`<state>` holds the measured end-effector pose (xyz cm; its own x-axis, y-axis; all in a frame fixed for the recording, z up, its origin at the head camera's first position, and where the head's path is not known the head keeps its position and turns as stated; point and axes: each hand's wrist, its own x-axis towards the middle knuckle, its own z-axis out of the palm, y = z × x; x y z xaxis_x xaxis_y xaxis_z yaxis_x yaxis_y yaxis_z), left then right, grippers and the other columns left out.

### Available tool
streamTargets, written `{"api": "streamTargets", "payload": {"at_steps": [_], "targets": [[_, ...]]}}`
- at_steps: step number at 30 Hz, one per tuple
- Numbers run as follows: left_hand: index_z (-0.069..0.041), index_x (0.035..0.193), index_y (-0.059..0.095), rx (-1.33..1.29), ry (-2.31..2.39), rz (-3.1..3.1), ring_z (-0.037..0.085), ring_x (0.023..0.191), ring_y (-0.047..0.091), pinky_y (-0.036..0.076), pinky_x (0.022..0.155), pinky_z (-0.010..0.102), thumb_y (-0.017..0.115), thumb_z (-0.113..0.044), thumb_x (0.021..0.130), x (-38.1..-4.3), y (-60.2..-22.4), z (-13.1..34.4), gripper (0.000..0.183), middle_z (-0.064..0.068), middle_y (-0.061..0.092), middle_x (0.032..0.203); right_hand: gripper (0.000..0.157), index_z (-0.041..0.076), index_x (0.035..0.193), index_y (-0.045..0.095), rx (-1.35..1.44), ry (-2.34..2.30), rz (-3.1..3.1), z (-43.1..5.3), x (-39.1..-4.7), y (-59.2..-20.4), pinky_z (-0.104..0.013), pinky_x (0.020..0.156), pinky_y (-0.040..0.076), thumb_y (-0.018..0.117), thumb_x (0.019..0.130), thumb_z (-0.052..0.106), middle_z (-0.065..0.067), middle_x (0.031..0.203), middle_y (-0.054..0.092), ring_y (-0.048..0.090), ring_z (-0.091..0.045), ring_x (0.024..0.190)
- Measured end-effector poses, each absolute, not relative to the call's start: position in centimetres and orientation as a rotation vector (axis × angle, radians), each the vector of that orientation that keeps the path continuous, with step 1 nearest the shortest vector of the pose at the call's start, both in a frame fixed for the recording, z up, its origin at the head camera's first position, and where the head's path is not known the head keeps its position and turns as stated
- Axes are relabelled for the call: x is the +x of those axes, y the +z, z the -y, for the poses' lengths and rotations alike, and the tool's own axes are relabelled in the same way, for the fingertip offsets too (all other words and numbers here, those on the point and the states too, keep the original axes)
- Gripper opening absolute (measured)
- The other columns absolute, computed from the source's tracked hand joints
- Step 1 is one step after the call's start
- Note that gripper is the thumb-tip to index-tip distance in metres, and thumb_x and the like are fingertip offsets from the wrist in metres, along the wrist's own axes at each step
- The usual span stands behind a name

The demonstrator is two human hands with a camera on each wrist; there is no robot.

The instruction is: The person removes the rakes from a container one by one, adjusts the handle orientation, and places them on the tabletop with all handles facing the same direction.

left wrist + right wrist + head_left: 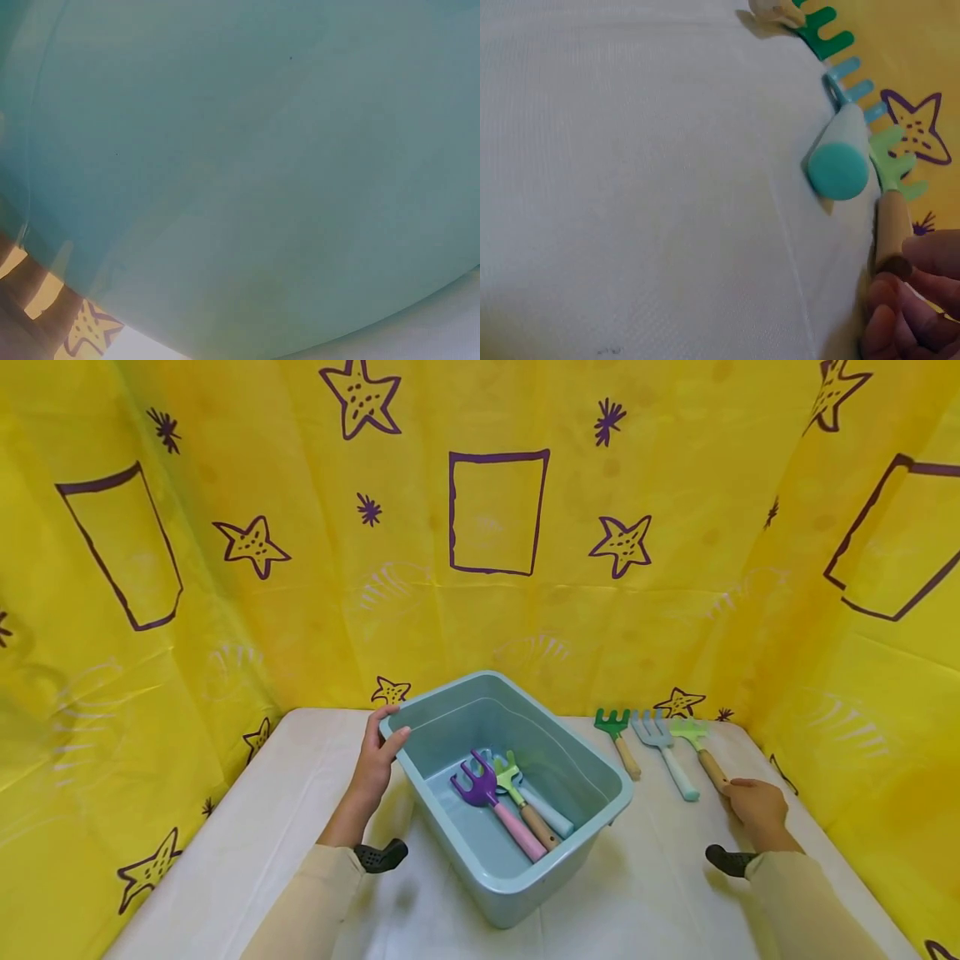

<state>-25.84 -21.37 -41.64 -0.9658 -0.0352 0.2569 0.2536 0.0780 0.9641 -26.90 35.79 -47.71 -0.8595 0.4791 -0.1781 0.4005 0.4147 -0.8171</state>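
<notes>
My left hand [377, 758] grips the far left corner of a blue-green plastic tub [480, 884], thumb over the rim. Inside the tub lie a purple hand fork with a pink handle [519, 832], a light green rake with a wooden handle [538, 825] and a blue tool [551, 810] partly beneath them. At the right, my right hand [757, 810] pinches the wooden handle end of another light green rake [711, 768], which lies at the table's far right. In the left wrist view, the tub wall [247, 165] fills most of the picture.
Left of the pinched rake lie a light blue hand fork [673, 768] and a dark green rake with a wooden handle [626, 756]. A white-covered table [660, 877] is enclosed by yellow curtains [495, 610] with purple star drawings.
</notes>
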Motion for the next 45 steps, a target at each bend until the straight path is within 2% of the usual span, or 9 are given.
{"api": "streamTargets", "payload": {"at_steps": [3, 6, 13, 18, 25, 30, 32, 37, 45], "targets": [[-0.016, 0.143, 0.029, -0.226, -2.001, 2.133, 0.034, 0.129, 0.036, 0.031, 0.107, 0.056, 0.050, -0.026, 0.100, -25.8, -41.5, 21.4, 0.049, 0.013, 0.034, 0.145, 0.053, -0.012, 0.134, 0.046, -0.826, 1.598, 2.512, -35.8, -27.2, -47.6, -0.024, 0.058, 0.048, 0.058, 0.094, 0.021, -0.012, 0.084, 0.063, 0.057, -0.018, 0.071], [-0.014, 0.144, 0.029, -0.229, -2.021, 2.132, 0.034, 0.130, 0.035, 0.031, 0.107, 0.056, 0.050, -0.023, 0.100, -25.6, -41.1, 21.3, 0.050, 0.014, 0.032, 0.147, 0.056, -0.011, 0.139, 0.040, -0.841, 1.703, 2.473, -35.9, -27.3, -47.4, -0.024, 0.057, 0.050, 0.057, 0.094, 0.019, 0.000, 0.072, 0.061, 0.057, -0.013, 0.063], [-0.006, 0.144, 0.025, -0.242, -2.002, 2.172, 0.039, 0.131, 0.033, 0.029, 0.107, 0.058, 0.048, -0.020, 0.100, -23.7, -38.7, 20.6, 0.052, 0.020, 0.029, 0.147, 0.060, -0.011, 0.141, 0.036, -0.780, 1.671, 2.497, -35.9, -27.1, -47.0, -0.025, 0.055, 0.050, 0.058, 0.093, 0.016, 0.002, 0.068, 0.061, 0.057, -0.013, 0.059], [-0.006, 0.144, 0.026, -0.239, -1.998, 2.173, 0.038, 0.129, 0.035, 0.030, 0.107, 0.057, 0.047, -0.019, 0.100, -23.5, -38.4, 20.5, 0.051, 0.021, 0.030, 0.146, 0.061, -0.012, 0.142, 0.033, -0.686, 1.672, 2.475, -35.7, -27.2, -46.3, -0.024, 0.059, 0.053, 0.059, 0.094, 0.016, -0.001, 0.075, 0.065, 0.061, -0.009, 0.063], [-0.009, 0.144, 0.026, -0.234, -2.011, 2.152, 0.037, 0.129, 0.035, 0.030, 0.107, 0.057, 0.049, -0.022, 0.100, -24.8, -40.0, 21.1, 0.051, 0.018, 0.032, 0.146, 0.059, -0.009, 0.142, 0.035, -0.617, 1.673, 2.438, -34.1, -28.1, -44.1, -0.031, 0.068, 0.056, 0.057, 0.097, 0.021, -0.013, 0.099, 0.062, 0.064, -0.015, 0.070], [-0.016, 0.142, 0.029, -0.210, -1.996, 2.147, 0.033, 0.129, 0.036, 0.031, 0.107, 0.055, 0.051, -0.027, 0.099, -25.9, -41.5, 21.5, 0.049, 0.013, 0.035, 0.144, 0.059, -0.006, 0.143, 0.037, -0.496, 1.657, 2.454, -32.3, -28.5, -41.8, -0.030, 0.070, 0.055, 0.055, 0.098, 0.028, -0.010, 0.102, 0.064, 0.062, -0.007, 0.070], [-0.017, 0.141, 0.030, -0.213, -1.984, 2.145, 0.032, 0.129, 0.037, 0.031, 0.107, 0.055, 0.052, -0.029, 0.099, -25.9, -41.6, 21.5, 0.049, 0.012, 0.036, 0.143, 0.060, -0.006, 0.143, 0.037, -0.422, 1.648, 2.456, -31.4, -28.6, -40.7, -0.026, 0.068, 0.055, 0.055, 0.099, 0.030, -0.015, 0.108, 0.063, 0.060, -0.004, 0.068], [-0.009, 0.143, 0.028, -0.238, -2.010, 2.148, 0.036, 0.128, 0.036, 0.031, 0.107, 0.056, 0.050, -0.022, 0.099, -24.4, -39.6, 20.9, 0.051, 0.018, 0.034, 0.144, 0.061, -0.003, 0.144, 0.037, -0.283, 1.628, 2.488, -29.1, -29.0, -37.9, -0.022, 0.068, 0.053, 0.053, 0.099, 0.036, -0.026, 0.131, 0.051, 0.059, -0.002, 0.071], [-0.006, 0.143, 0.026, -0.231, -2.019, 2.160, 0.037, 0.129, 0.035, 0.031, 0.107, 0.056, 0.048, -0.019, 0.100, -23.7, -38.8, 20.7, 0.050, 0.021, 0.031, 0.145, 0.060, -0.002, 0.143, 0.039, -0.088, 1.728, 2.498, -25.6, -30.3, -32.9, -0.023, 0.073, 0.054, 0.055, 0.099, 0.035, -0.018, 0.125, 0.050, 0.061, -0.008, 0.077]]}}
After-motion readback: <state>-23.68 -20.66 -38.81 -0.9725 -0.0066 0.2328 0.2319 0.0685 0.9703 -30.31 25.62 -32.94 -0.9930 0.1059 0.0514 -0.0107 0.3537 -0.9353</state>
